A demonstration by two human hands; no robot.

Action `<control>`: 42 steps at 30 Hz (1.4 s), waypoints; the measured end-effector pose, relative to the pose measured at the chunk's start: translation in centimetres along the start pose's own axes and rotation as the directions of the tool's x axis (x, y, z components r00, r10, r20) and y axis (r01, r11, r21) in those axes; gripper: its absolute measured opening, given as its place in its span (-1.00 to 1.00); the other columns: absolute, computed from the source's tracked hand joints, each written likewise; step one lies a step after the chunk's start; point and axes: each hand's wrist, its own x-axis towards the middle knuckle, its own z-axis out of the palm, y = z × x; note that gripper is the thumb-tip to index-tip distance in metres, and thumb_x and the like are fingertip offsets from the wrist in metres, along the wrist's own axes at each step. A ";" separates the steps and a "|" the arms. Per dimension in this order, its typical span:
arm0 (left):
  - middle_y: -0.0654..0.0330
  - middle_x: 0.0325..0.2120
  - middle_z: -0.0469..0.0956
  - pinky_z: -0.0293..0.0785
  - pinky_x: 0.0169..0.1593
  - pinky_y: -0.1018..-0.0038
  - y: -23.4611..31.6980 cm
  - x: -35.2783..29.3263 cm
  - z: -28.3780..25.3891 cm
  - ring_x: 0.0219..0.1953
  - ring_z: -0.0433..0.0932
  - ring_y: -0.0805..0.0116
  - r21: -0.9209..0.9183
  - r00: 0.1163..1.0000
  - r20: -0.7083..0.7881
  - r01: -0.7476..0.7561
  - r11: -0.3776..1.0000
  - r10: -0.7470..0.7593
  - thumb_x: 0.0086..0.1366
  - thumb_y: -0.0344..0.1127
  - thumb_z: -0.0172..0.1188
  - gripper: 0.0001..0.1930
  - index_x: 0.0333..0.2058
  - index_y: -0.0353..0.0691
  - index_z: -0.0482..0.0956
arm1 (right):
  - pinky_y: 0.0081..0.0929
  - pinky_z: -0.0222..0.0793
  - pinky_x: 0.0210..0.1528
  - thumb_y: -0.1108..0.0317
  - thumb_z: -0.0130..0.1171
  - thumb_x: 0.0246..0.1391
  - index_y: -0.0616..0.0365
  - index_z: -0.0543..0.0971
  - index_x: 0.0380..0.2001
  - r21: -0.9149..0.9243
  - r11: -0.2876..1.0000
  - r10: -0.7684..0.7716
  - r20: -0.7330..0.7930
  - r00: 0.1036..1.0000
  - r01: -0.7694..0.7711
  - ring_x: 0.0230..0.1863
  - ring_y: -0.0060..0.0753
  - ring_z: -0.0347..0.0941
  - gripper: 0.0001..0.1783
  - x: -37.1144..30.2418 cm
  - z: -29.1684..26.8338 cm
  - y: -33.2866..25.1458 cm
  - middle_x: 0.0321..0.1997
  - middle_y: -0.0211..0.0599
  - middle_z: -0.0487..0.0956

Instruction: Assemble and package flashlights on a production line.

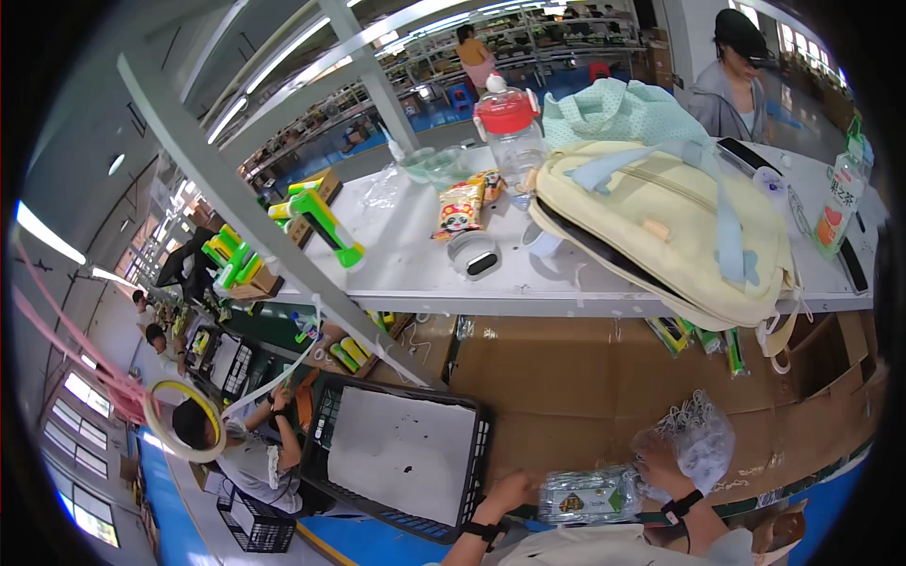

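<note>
Here, clear packet, long axis left-right

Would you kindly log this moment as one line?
left hand: at left end of clear-wrapped pack | right hand: at clear plastic bundle | black crate: left of pack, sheet inside

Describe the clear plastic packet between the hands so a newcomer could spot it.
Below the white shelf is brown cardboard. At its lower edge, between the left hand and right hand, is the clear plastic packet. Its green-and-white print sets it apart from the bunched clear bags on its right.
</note>
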 end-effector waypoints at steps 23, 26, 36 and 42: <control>-0.03 -0.27 0.55 0.44 -0.18 0.24 -14.2 -23.8 -0.6 -0.19 0.52 -0.03 -0.384 0.914 -0.314 0.125 0.915 -0.257 0.21 -0.17 0.09 -0.66 -0.12 -0.27 0.41 | -0.22 -0.08 0.33 0.21 0.17 0.00 0.37 -0.07 0.26 0.472 0.880 -0.082 0.279 0.957 -0.062 0.32 0.12 0.00 -0.10 9.7 12.2 -26.2 0.30 0.21 0.06; -0.03 -0.22 0.54 0.44 -0.16 0.23 -17.7 -29.1 -2.6 -0.17 0.51 -0.03 -0.378 0.792 -0.486 0.190 0.906 -0.369 0.21 -0.14 0.09 -0.64 -0.12 -0.26 0.42 | -0.25 -0.12 0.34 0.31 0.17 -0.03 0.36 -0.05 0.26 0.439 0.896 0.042 0.057 0.998 -0.062 0.31 0.10 0.00 -0.12 10.5 13.3 -29.4 0.28 0.19 0.09; -0.05 -0.15 0.52 0.41 -0.05 0.30 -26.9 -42.6 -1.2 -0.10 0.50 0.04 -0.490 0.741 -0.252 0.457 0.742 -0.623 0.20 -0.08 0.13 -0.54 -0.03 -0.27 0.42 | -0.18 -0.12 0.33 0.37 0.19 -0.12 0.20 0.01 0.27 -0.032 0.959 0.274 -0.148 0.950 -0.282 0.33 0.13 -0.04 -0.11 12.3 18.4 -35.2 0.32 0.16 0.03; -0.09 -0.16 0.51 0.42 -0.07 0.27 -28.9 -39.2 -5.4 -0.09 0.49 0.00 -0.457 0.845 -0.293 0.287 0.842 -0.447 0.20 -0.14 0.12 -0.57 -0.04 -0.29 0.40 | -0.16 0.10 0.21 0.53 0.12 -0.11 0.19 0.23 0.12 0.247 0.961 0.190 -0.263 0.946 -0.124 0.20 -0.01 0.20 -0.36 12.9 18.2 -35.5 0.17 -0.02 0.28</control>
